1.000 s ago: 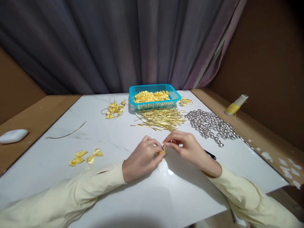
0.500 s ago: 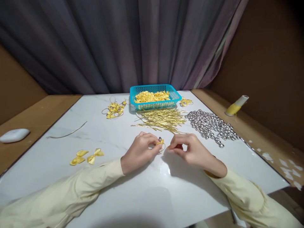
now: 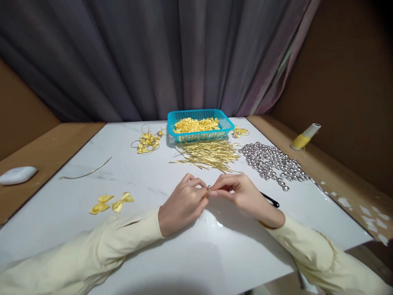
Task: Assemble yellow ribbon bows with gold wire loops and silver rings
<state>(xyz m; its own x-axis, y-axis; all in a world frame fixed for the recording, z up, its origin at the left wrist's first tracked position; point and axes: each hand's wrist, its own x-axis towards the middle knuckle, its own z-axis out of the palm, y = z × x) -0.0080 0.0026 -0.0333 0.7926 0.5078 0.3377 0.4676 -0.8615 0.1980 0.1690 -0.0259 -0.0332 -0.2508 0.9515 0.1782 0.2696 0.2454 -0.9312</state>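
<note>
Both hands meet over the middle of the white tabletop. My left hand (image 3: 186,201) is closed in a pinch on a small yellow ribbon bow, mostly covered by the fingers. A shiny silver bead (image 3: 209,187) on this piece shows between the fingertips of both hands. My right hand (image 3: 241,192) pinches at the bead from the right; its thumb and forefinger are pressed together. The gold cord of the piece is hidden behind the fingers. Left of my left hand lie two loose yellow bows (image 3: 123,202).
A blue basket (image 3: 201,136) of yellow bows stands at the back. Before it lie gold cords (image 3: 208,155), with silver beads (image 3: 270,162) to the right. Looped bows (image 3: 149,141) lie back left. A single cord (image 3: 89,172) and a black handle (image 3: 270,199) also lie there.
My right hand has moved left until its fingertips meet those of my left hand at the bead. The bow and cord loop are now largely covered. A black handle shows behind my right wrist.
</note>
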